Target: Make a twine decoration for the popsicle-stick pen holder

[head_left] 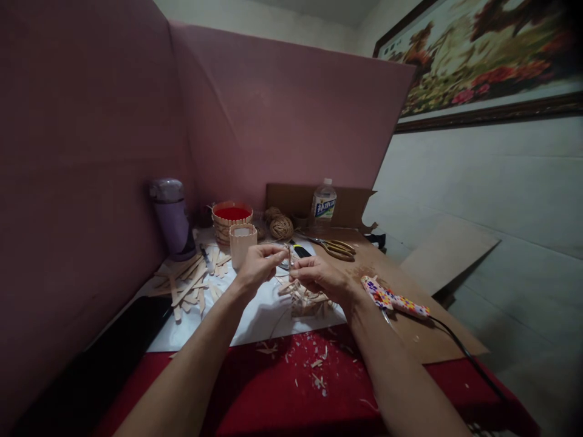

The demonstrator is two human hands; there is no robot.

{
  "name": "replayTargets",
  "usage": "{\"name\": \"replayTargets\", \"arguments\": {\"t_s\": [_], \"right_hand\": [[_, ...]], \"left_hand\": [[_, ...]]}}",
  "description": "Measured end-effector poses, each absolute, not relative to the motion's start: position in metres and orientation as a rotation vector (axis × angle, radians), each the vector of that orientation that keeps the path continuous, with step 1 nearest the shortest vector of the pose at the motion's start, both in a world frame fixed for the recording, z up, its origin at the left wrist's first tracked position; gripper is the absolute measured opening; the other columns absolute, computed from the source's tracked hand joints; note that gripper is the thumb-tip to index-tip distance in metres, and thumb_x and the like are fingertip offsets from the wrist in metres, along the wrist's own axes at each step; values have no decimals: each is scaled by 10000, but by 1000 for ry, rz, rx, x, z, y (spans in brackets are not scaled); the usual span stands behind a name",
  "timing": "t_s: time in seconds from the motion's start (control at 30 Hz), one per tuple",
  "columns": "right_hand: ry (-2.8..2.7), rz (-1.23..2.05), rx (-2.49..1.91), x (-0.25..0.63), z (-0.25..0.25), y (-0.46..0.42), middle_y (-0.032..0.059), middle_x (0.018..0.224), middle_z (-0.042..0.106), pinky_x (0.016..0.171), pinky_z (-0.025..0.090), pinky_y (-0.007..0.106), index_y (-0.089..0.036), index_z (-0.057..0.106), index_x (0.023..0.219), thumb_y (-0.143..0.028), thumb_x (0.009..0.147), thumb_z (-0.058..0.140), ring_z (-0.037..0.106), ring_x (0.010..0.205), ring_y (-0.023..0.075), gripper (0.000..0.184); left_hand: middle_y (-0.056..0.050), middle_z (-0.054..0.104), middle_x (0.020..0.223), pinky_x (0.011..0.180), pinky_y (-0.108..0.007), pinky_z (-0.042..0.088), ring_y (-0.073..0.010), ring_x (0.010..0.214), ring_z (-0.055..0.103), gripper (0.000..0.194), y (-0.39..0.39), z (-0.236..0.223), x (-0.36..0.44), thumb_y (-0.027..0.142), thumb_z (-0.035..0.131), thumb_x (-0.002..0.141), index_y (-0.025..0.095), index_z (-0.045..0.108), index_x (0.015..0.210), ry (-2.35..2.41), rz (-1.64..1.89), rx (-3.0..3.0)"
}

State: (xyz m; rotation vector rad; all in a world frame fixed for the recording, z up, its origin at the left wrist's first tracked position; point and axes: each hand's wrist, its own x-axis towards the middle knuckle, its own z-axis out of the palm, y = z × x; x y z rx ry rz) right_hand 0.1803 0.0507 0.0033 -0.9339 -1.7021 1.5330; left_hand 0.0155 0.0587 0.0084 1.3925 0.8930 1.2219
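My left hand point(262, 264) is closed in a pinch, its thumb and forefinger together on a thin brown strand of twine point(289, 258). Just right of it, my right hand point(316, 276) pinches the same strand a little lower. A slack, thin length seems to hang below the fingers toward the white sheet point(255, 328). Behind my left hand stands a small cup point(241, 244) walled with upright wooden sticks. Under my right hand lies a pile of wood scraps point(312, 298), partly covered by the hand.
Loose craft sticks point(189, 285) and a pen point(206, 260) lie left, near a purple tumbler point(172, 218). Behind are a red-lined basket point(223, 233), a twine ball point(281, 227), a bottle point(323, 206) and scissors point(337, 247). A flowered glue gun point(392, 298) rests right on cardboard point(437, 340).
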Motion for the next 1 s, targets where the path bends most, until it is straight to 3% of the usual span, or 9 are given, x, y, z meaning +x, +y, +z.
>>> {"name": "replayTargets", "arguments": {"t_s": [0.23,0.4,0.53,0.63,0.8,1.0], "right_hand": [[-1728,1484,-932,183,2,53,-85,448,281,396,89,225,-132,561,665,-262,690,568,166,399,39,132],[-1778,1408,-1019,183,0,54,-74,475,318,401,116,218,-139,556,650,-284,687,567,199,409,38,150],[-1863,1272,-1076,179,-1,57,-55,483,375,430,175,210,-135,535,582,-284,663,578,267,447,45,175],[-1888,1227,-1111,177,-1,58,-51,485,385,443,200,209,-141,509,566,-288,663,575,292,460,50,188],[-1840,1284,-1108,179,5,52,-63,485,364,421,172,210,-151,492,613,-304,683,589,264,432,42,193],[-1750,1425,-994,181,10,49,-33,537,442,416,193,202,-135,526,658,-325,704,588,320,453,44,205]], "left_hand": [[25,492,429,294,-172,223,-43,296,388,289,54,6,18,384,599,698,109,556,620,842,949,1607],[42,476,407,281,-157,149,-24,259,331,227,53,7,17,321,578,711,128,517,607,957,906,1493],[-1,567,476,274,-165,159,-44,254,365,188,54,3,17,304,538,724,147,488,633,918,805,1456],[-8,551,457,293,-170,198,-60,285,403,209,56,-1,17,314,547,716,147,480,609,888,793,1463],[14,490,416,318,-180,137,-24,279,311,207,58,1,16,282,588,684,124,509,577,890,886,1382],[-7,547,476,329,-179,150,-30,303,359,200,60,0,13,272,632,667,128,503,618,771,898,1248]]}}
